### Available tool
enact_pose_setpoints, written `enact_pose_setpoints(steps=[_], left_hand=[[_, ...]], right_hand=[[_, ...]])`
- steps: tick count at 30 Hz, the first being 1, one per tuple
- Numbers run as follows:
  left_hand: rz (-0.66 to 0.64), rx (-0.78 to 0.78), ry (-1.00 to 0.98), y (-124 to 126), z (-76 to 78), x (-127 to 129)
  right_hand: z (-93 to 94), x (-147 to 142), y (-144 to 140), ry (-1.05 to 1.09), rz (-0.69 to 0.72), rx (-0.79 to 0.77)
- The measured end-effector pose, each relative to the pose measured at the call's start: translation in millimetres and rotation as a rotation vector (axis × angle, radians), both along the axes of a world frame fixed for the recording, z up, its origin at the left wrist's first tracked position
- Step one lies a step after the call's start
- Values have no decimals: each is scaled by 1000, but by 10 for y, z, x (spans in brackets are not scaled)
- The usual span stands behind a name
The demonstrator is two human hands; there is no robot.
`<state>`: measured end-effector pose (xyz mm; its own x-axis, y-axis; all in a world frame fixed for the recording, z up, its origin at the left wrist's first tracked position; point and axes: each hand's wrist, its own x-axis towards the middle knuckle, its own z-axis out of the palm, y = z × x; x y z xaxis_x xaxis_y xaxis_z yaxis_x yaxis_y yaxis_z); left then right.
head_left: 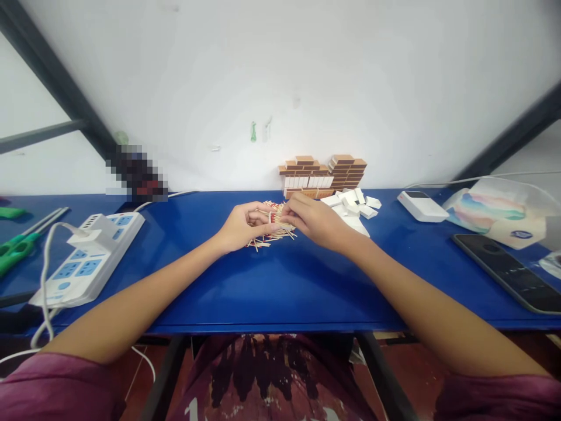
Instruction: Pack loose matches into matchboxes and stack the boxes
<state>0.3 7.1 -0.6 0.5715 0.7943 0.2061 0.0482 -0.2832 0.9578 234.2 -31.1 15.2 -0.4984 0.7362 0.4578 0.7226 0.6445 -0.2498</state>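
My left hand (240, 227) closed round a tray (269, 218); my right hand (319, 222), near matches (280, 235), had a hold I couldn't tell.

The matches (275, 237) are partly hidden by the left hand (245, 225) and right hand (319, 221); anything pinched there cannot be told with certainty. The phone (504, 270) and scissors (33, 238) are cut off at the sides.

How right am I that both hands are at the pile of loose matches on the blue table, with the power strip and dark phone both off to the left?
Not quite: the dark phone is on the right, as the head view shows. Left hand and right hand are at the loose matches on the blue table, and the power strip is on the left.
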Motion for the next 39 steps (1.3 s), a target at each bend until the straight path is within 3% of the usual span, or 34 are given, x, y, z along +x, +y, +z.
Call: enact_pose_setpoints(steps=[9, 17, 29, 32, 35, 39], left_hand=[[11, -36, -15, -27, 4, 15], [-47, -52, -2, -59, 8, 4], [-21, -58, 16, -71, 43, 4], [31, -29, 2, -47, 77, -13], [162, 51, -12, 34, 109, -58], [274, 202, 18, 189, 121, -141]], right_hand=[[79, -14, -87, 16, 6, -4], [154, -60, -102, 327, 34, -49], [137, -53, -108, 209, 16, -74], [153, -27, -81, 204, -12, -39], [167, 40, -27, 206, -115, 4], [116, 111, 30, 49, -204, -178]])
